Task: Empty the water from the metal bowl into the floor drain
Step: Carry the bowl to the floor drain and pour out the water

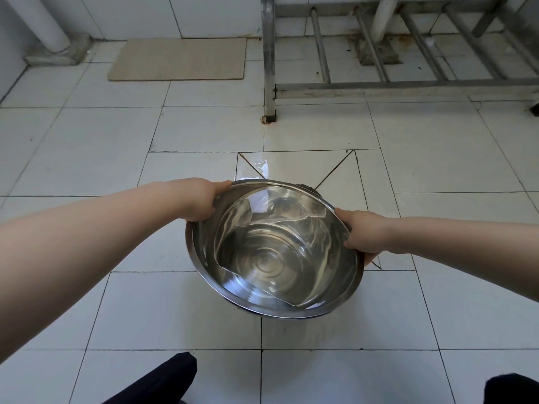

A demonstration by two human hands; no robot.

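head view: two hands, left hand [201, 201] and right hand [363, 233], grip one metal bowl [274, 252] (water inside).

Bright, even, cool light fills the room, with only faint soft shadows on the floor tiles [180, 129]. Sharp white glare sits on the wet tile just beyond the left hand [201, 199], and reflections streak the metal bowl [274, 249] between both hands. Wide-angle bending curves the tile lines toward the edges; focus is crisp throughout.

White tiled floor [122, 135], beige mat [178, 58] laid near wall, metal rack [269, 68] legs stood on tiles, small puddle [261, 167] glistened mid-floor.
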